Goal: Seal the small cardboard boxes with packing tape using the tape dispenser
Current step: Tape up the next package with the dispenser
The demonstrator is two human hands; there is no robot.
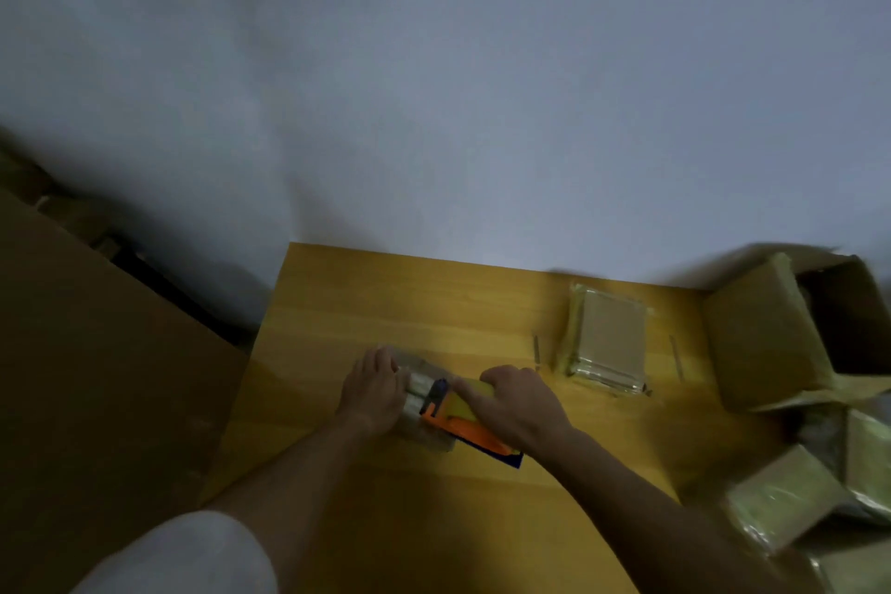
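Box (418,388) on table (337,304), left hand (373,388) flat on it; right hand (518,405) grips dispenser (453,417) against box.

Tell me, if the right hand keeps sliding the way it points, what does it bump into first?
The right hand, holding the tape dispenser, points toward the left. First in that line is the small box it is taping, then the left hand steadying that box. Blur makes the exact gap hard to judge.

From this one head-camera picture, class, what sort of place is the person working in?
Probably a small packing or shipping station. A wooden table stands against a plain wall, the hands work a tape dispenser over a small box, and an open carton sits beside taped boxes.
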